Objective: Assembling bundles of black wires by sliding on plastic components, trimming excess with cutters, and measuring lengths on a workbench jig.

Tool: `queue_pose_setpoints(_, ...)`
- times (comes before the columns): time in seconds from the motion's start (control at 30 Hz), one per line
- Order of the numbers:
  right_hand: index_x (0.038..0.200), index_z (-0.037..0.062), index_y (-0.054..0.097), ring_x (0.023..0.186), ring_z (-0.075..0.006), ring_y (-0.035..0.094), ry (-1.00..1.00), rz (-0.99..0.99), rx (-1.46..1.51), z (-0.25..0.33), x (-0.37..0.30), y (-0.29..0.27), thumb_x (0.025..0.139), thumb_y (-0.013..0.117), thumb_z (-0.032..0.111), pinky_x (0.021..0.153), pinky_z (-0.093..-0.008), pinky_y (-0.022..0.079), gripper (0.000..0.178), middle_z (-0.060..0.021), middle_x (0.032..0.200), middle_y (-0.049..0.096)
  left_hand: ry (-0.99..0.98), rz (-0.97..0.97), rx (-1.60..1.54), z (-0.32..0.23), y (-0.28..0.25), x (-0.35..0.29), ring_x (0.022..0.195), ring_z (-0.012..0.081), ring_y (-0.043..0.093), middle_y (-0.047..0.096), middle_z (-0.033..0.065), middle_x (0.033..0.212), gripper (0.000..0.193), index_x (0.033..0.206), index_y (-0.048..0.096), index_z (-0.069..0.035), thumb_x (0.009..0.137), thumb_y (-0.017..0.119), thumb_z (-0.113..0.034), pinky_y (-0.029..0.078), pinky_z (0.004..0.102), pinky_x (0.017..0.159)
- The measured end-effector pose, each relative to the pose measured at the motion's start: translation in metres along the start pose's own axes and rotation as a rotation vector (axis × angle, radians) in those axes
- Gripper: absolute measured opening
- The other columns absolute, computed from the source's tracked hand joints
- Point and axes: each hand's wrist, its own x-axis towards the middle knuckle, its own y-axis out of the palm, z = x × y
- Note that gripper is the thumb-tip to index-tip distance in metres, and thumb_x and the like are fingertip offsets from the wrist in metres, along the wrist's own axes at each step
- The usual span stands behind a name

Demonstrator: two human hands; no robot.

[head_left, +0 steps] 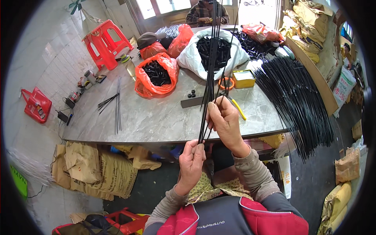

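Both my hands are in front of the table's near edge, closed on a bunch of long thin black rods point(212, 66) that rises almost upright past the top of the picture. My left hand point(192, 162) pinches the lower ends between thumb and fingers. Higher up and to the right, my right hand point(226, 121) grips rods with its fingertips; some splay slightly apart. Behind the rods lie a dark flat bar point(191, 102), yellow-handled pliers point(239, 109), an orange ring-shaped thing point(226, 84) and a yellow box point(244, 82).
On the grey marbled table point(152, 119) stand an orange bag point(143, 91) and a white bag point(187, 58), both holding black parts. A large pile of black rods point(293, 94) overhangs the right edge. Several loose rods point(118, 107) lie left. Another person point(194, 16) sits across.
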Motion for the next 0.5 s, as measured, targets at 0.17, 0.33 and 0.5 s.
queue_pose_setpoints(0.17, 0.091, 0.0072, 0.051, 0.049, -0.0015, 0.045, -0.007, -0.048, 0.008, -0.006, 0.001, 0.011, 0.106, 0.053, 0.023, 0.043, -0.0177, 0.034, 0.023, 0.0019, 0.066, 0.055, -0.055, -0.088, -0.005, 0.002, -0.008, 0.002, 0.055, 0.0005, 0.044, 0.055, -0.0017, 0.071, 0.022, 0.107, 0.057, -0.002, 0.109, 0.049, -0.022, 0.032, 0.0171, 0.047)
queue_pose_setpoints(0.33, 0.096, 0.0015, 0.061, 0.051, -0.0001, 0.038, -0.097, -0.085, 0.009, -0.019, 0.01, 0.016, 0.106, 0.056, 0.02, 0.045, -0.0192, 0.028, 0.022, 0.0053, 0.064, 0.049, 0.005, -0.134, 0.158, 0.005, -0.02, 0.014, 0.058, 0.0038, 0.049, 0.057, 0.0009, 0.07, 0.026, 0.102, 0.059, 0.003, 0.108, 0.049, -0.02, 0.041, 0.0217, 0.05)
queue_pose_setpoints(0.5, 0.099, 0.0006, 0.065, 0.052, 0.0, 0.039, -0.081, -0.101, -0.014, -0.025, 0.012, 0.02, 0.102, 0.063, 0.018, 0.045, -0.0195, 0.027, 0.018, 0.0069, 0.064, 0.049, 0.006, -0.149, 0.194, 0.009, -0.03, 0.016, 0.057, 0.0019, 0.045, 0.057, -0.0009, 0.072, 0.025, 0.104, 0.061, 0.002, 0.108, 0.049, -0.019, 0.035, 0.0186, 0.051)
